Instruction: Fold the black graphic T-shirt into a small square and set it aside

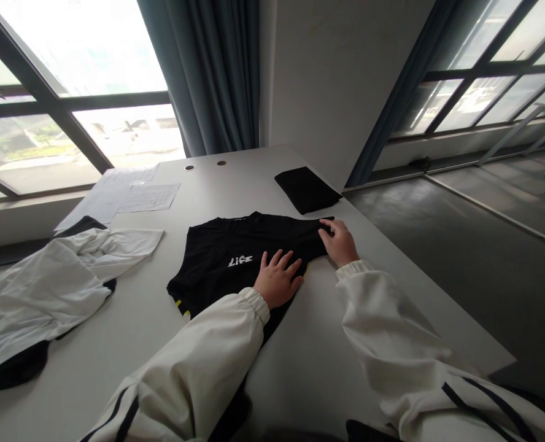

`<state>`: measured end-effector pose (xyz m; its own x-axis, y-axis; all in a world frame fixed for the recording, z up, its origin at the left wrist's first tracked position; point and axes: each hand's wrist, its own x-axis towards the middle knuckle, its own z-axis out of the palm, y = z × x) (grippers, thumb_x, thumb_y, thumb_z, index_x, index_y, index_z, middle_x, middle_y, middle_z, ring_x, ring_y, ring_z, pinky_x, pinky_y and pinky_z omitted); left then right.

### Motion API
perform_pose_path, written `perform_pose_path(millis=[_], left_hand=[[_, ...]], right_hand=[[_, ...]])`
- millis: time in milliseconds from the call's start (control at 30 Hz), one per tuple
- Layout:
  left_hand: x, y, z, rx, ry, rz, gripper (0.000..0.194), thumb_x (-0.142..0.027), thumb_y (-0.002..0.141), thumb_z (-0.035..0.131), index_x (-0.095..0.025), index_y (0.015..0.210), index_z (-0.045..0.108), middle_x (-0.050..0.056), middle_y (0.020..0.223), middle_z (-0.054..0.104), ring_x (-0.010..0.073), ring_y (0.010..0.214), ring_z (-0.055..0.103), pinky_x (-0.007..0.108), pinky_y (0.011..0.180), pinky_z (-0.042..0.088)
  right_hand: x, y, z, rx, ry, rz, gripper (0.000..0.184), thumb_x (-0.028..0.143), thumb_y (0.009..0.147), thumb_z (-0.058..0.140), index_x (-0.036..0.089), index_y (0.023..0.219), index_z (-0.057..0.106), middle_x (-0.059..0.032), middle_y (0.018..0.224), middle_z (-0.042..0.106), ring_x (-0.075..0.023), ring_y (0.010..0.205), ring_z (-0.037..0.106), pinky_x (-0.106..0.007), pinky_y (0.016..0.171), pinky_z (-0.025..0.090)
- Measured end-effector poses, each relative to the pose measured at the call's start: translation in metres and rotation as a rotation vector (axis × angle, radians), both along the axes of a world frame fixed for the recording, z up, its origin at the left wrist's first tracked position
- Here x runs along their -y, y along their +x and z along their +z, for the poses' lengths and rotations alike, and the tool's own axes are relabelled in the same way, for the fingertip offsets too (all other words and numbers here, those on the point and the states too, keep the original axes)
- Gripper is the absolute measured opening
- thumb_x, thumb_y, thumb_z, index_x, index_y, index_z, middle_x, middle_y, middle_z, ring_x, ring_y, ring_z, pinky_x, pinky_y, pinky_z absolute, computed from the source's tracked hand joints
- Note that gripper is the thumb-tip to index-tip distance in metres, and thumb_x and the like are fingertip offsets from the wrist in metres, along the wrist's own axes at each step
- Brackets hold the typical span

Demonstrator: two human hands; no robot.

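Head view shows the left hand (278, 279) flat on the black T-shirt (235, 255), fingers spread and pressing just right of its white lettering; the right hand (341, 240) pinches the shirt's sleeve edge between thumb and fingertips, which lies on the white table (328, 344). Risk, as I judge it: the pinched sleeve could slip or bunch if the flat palm lifts, skewing the fold; the fabric looks limp. Count: one spread black shirt; one folded black garment (307, 189) beyond the right fingertips; one white garment (46, 282) well left of the left fingers; several paper sheets (129, 193).
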<state>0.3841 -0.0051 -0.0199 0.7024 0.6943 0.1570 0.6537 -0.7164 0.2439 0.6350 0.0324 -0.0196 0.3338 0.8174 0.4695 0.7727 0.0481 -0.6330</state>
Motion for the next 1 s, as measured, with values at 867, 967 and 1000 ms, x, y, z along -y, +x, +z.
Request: perform_pose_path(millis=[867, 967, 1000], left_hand=[[-0.005, 0.004, -0.007, 0.011, 0.0, -0.454, 0.053, -0.047, 0.11, 0.04, -0.019, 0.152, 0.055, 0.013, 0.16, 0.054, 0.0265, 0.153, 0.044, 0.052, 0.129, 0.028], [-0.002, 0.002, 0.0, 0.094, 0.034, -0.598, 0.039, -0.039, 0.108, 0.045, -0.02, 0.131, 0.071, 0.011, 0.136, 0.073, 0.0234, 0.132, 0.065, 0.04, 0.115, 0.046], [-0.001, 0.0, 0.003, 0.128, 0.047, -0.61, 0.037, -0.038, 0.108, 0.045, -0.02, 0.116, 0.076, 0.01, 0.119, 0.079, 0.0222, 0.116, 0.072, 0.036, 0.104, 0.052]], right_hand=[[0.013, -0.058, 0.007, 0.111, 0.026, 0.346, 0.065, 0.007, 0.088, 0.05, 0.023, 0.15, 0.061, -0.0092, 0.141, 0.069, -0.0279, 0.131, 0.065, -0.046, 0.118, 0.05], [0.016, -0.065, 0.008, 0.143, 0.0, 0.39, 0.064, 0.009, 0.09, 0.052, 0.024, 0.152, 0.059, -0.0097, 0.143, 0.068, -0.0286, 0.131, 0.064, -0.049, 0.118, 0.049], [0.018, -0.067, 0.007, 0.143, -0.018, 0.422, 0.064, 0.011, 0.092, 0.053, 0.024, 0.154, 0.057, -0.0098, 0.144, 0.068, -0.0287, 0.131, 0.064, -0.049, 0.117, 0.049]])
